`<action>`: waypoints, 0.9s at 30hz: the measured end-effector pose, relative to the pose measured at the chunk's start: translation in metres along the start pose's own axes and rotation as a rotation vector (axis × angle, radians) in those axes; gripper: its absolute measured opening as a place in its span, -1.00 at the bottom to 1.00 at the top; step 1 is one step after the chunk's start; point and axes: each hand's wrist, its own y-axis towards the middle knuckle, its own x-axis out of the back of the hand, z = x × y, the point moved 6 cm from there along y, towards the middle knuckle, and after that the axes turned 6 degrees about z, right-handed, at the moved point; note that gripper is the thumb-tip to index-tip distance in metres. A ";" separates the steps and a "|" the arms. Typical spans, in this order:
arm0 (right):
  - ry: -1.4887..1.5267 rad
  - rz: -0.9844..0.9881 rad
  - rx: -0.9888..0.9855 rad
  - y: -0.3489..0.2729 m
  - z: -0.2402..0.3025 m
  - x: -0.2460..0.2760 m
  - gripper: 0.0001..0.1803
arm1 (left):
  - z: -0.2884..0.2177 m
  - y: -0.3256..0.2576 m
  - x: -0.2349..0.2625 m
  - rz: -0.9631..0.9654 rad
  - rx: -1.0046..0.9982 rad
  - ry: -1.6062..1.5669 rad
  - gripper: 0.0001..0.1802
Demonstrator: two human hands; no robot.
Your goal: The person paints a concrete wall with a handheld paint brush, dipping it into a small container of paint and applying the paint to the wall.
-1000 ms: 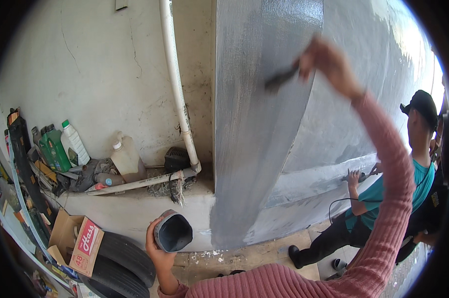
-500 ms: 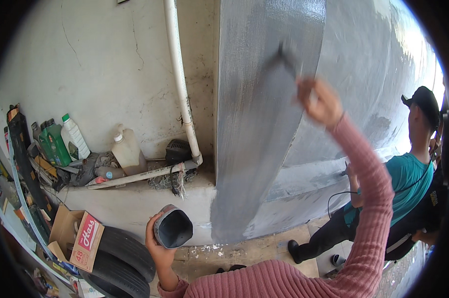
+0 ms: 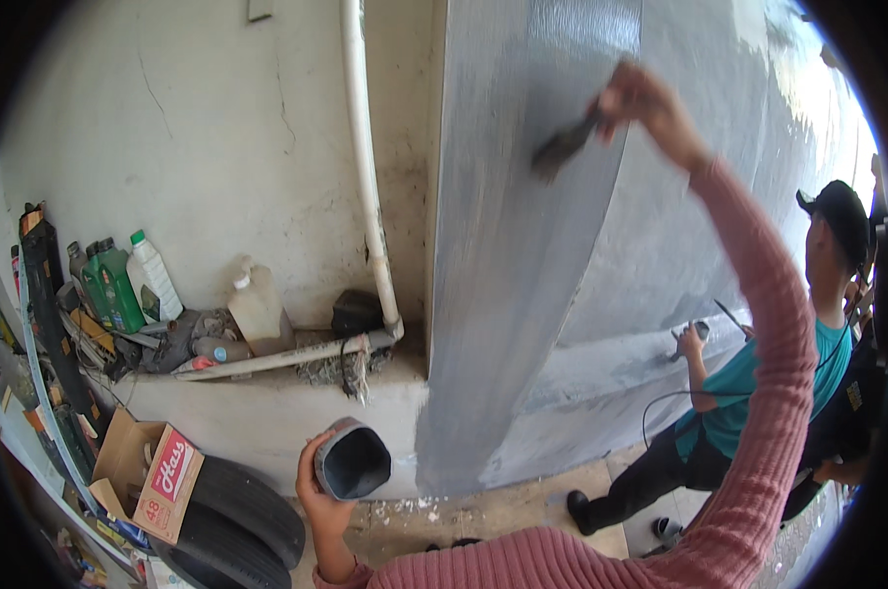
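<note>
A dark paintbrush [image 3: 565,147] is gripped by its handle in my right hand [image 3: 650,106], raised at the upper right. Its bristles point down and left, at or very close to the grey-painted wall column [image 3: 503,245]; contact I cannot tell for sure. Lower down, my left hand [image 3: 318,491] is closed round the side of a cut-off grey container [image 3: 356,461]. Its open top is tilted toward me, showing a dark grey inside. Wet-looking streaks shine on the upper column.
Left, a ledge [image 3: 267,393] bears bottles, a jug [image 3: 258,309] and clutter beneath a white pipe [image 3: 367,196]. Below are an open cardboard box [image 3: 150,471] and black tyres [image 3: 243,520]. At right, a person in a teal shirt [image 3: 733,378] works at the wall, holding a small dark container.
My right hand has risen, and the brush now points downward instead of up. My left hand and the container have barely shifted. The person at right has raised a hand with a container.
</note>
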 end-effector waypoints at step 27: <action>0.438 -0.034 0.044 -0.027 0.005 -0.067 -0.87 | -0.003 0.008 0.010 -0.019 -0.050 0.069 -0.22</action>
